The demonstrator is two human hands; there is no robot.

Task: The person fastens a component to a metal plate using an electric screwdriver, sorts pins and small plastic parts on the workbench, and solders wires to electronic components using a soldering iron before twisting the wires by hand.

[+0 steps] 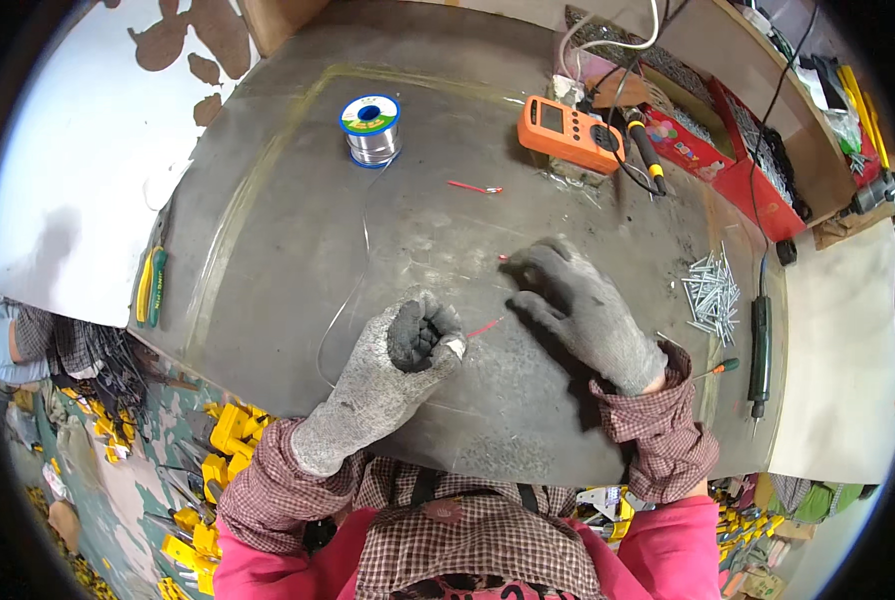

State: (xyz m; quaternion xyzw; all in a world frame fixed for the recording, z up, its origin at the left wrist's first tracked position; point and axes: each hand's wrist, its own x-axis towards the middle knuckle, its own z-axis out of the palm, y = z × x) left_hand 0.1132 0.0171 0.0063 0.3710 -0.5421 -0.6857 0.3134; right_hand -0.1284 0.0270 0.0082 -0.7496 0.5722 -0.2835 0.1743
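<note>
Head view: gloved left hand (pixel 420 338) fisted, pinching a short red wire (pixel 485 327) at its three o'clock; right hand (pixel 578 305) spread flat on the counter (pixel 268 230), best kept pressed down. Solder spool (pixel 371 128) at twelve.

Even bright light, soft shadows, sharp centre, fisheye bending, dark rim

The single view comes from a wide fisheye camera on the person's head, looking steeply down on the grey table (pixel 268 230) from close above. Forearms enter from the lower edge, straight edges bow near the rim, and black corners frame the round picture.
</note>
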